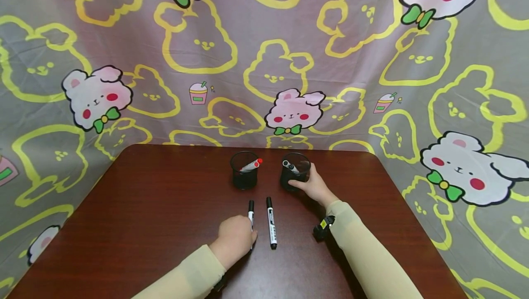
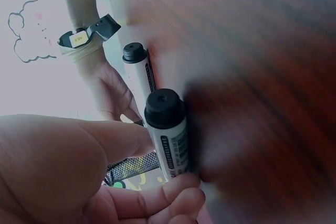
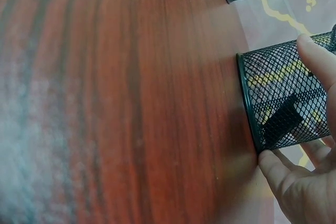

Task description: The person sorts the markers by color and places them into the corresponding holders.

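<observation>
My left hand (image 1: pixel 234 238) pinches a white marker with a black cap (image 1: pixel 251 208) at the middle of the table. In the left wrist view, thumb and fingertips sit on either side of this marker (image 2: pixel 173 148). A second black-capped marker (image 1: pixel 271 225) lies just to its right, untouched. My right hand (image 1: pixel 317 185) grips the right-hand black mesh pen cup (image 3: pixel 286 87), thumb on one side and fingers on the other. Inside that cup, markers with black ends (image 1: pixel 290 166) lean against the wall. The cup stands upright.
To the left of the gripped cup stands another black mesh pen cup (image 1: pixel 244 180), holding red-ended markers (image 1: pixel 250 166). Both cups are near the far edge of the brown wooden table (image 1: pixel 173 207). A patterned cloth (image 1: pixel 231 60) hangs behind it.
</observation>
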The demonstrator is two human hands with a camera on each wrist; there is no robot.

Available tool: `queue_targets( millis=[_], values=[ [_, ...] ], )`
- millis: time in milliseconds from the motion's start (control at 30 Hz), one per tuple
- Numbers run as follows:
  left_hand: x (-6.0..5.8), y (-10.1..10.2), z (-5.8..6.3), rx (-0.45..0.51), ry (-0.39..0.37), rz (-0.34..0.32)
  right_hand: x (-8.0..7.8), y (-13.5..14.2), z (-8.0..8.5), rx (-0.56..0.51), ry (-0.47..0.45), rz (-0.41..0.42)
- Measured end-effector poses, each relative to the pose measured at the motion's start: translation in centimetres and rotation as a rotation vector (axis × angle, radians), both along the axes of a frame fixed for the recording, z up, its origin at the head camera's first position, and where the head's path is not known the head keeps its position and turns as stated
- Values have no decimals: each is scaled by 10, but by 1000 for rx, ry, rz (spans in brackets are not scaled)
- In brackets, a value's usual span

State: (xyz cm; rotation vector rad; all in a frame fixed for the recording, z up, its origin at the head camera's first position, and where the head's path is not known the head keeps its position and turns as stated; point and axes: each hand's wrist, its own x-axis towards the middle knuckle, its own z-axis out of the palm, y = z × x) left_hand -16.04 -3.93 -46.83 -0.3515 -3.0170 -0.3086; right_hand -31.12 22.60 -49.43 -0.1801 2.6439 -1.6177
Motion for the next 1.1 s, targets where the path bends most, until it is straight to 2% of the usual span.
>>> queue_targets(
  millis=[367, 667, 967, 1100],
  values=[
    [3, -1, -2, -9, 30, -7, -1, 0, -1, 10, 5, -11],
    [1, -6, -6, -12, 66, -4, 0, 0, 0, 2, -1, -11],
    [-1, -9, 0, -11, 24, 20, 0, 0, 0, 4, -1, -5],
    [-2, -12, 7, -2, -13, 27, 0, -1, 1, 8, -4, -7]
  ],
)
